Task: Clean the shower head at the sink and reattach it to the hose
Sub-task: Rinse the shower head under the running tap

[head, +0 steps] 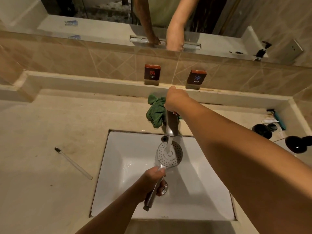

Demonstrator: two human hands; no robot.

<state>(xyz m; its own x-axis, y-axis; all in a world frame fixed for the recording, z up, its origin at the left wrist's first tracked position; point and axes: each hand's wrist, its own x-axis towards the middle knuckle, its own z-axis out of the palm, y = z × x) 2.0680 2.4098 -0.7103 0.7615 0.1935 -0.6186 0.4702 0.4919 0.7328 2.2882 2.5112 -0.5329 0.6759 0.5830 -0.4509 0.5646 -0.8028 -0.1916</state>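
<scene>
While being rinsed, head (170, 155): held over the sink (135, 166), perforated face up and square under the stream (168, 146), so as to flush the holes and drop the runoff in the sink rather than on the counter (50, 124)
Left hand (154, 180): fingers curled tight round the handle (152, 196) just below the face, thumb on top; gripped high, likely to steady the face against the push of the water; free end of the handle pointing back toward the body, no hose on it
Right hand (175, 100): closed over the top of the tap (171, 124), seen from the back, fingertips hidden; judged to be holding the lever, to set or stop the flow
Tap: spout reaching over the back rim of the sink, just above the head and apart from it
Cloth (156, 112): green, bunched on the counter just behind and left of the tap, partly hidden by the right hand; kept within reach, probably for wiping
Toothbrush (73, 162): flat on the counter left of the sink, well apart from both hands; a likely scrubber for the holes
Signs (152, 72): HOT and COLD, standing on the ledge (84, 80) behind the tap, one to each side
Stage: rinse under way; hose out of view, reattaching not yet begun
Risk: wet, smooth handle apt to slip; splash off the face onto the counter
</scene>
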